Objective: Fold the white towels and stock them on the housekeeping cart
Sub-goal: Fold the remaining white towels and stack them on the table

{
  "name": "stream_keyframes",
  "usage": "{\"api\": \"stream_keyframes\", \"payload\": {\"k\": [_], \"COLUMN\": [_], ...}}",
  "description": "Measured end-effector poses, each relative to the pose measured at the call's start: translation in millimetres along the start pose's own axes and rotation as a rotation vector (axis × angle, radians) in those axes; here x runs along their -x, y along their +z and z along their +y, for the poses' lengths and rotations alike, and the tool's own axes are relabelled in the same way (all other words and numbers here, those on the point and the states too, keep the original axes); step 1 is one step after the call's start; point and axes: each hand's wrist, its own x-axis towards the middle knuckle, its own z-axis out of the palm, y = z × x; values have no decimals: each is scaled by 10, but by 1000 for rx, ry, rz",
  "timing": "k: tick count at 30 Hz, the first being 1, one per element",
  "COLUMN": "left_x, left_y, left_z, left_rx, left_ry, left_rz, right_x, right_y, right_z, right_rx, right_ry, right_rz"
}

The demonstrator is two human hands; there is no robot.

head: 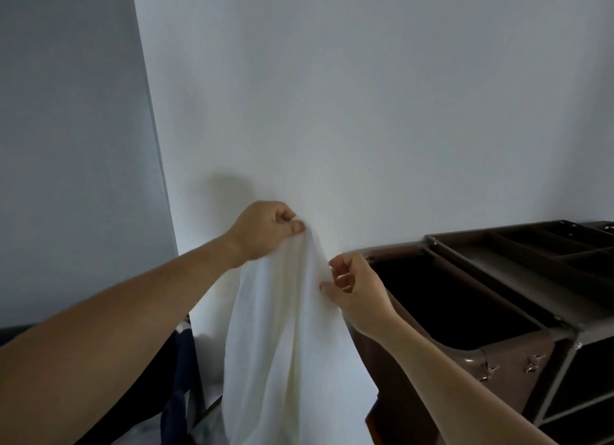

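Behind both hands, a broad pale wall [332, 95], smooth and matte, with a soft shadow just above the left hand [262, 228].

To the right of the right hand [358, 291], a dark brown housekeeping cart [518, 351] with a hard, slightly glossy shell and grey metal framing. Just beside the right wrist, a deep rectangular bin [448, 298], dark inside. Farther right, a shallow tray [531, 245] split into long narrow compartments.

Between the two hands and below them, a white towel [289, 328]: thick, soft terry, unfolded, apart from the cart. Hangs from the left hand in long loose vertical folds, down past the bottom edge of the view.

Left hand raised higher, fingers curled in, thumb and forefinger pinching the towel's bunched top. Forearm bare.

Right hand lower and just right of the cloth, fingers bent. Thumb and curled forefinger nipping the towel's right edge. Exact contact partly hidden by the fold.

Below the left forearm, a strip of dark blue cloth [181, 361], limp, hanging.

Below the right forearm, on the cart's front face, a few small metal clips [531, 365], shiny.
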Motion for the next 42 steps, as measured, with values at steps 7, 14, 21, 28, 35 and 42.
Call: {"api": "stream_keyframes", "payload": {"k": [7, 14, 21, 28, 35, 42], "left_x": [-216, -181, -180, -168, -182, -136], "left_y": [-255, -146, -101, -243, -347, -329], "left_z": [132, 138, 180, -88, -378, -751], "left_rx": [-50, -76, -102, -150, -241, -270], "left_ry": [12, 22, 35, -53, -163, -273], "left_rz": [125, 149, 171, 225, 274, 278], "right_x": [70, 115, 144, 208, 292, 195], "right_y": [-120, -107, 54, -199, -533, -1100], "right_z": [122, 185, 125, 290, 638, 755], "right_rx": [-178, -70, 36, 128, 273, 297], "right_ry": [-25, -83, 16, 122, 208, 242], "right_rz": [70, -2, -163, -310, -268, -96]}}
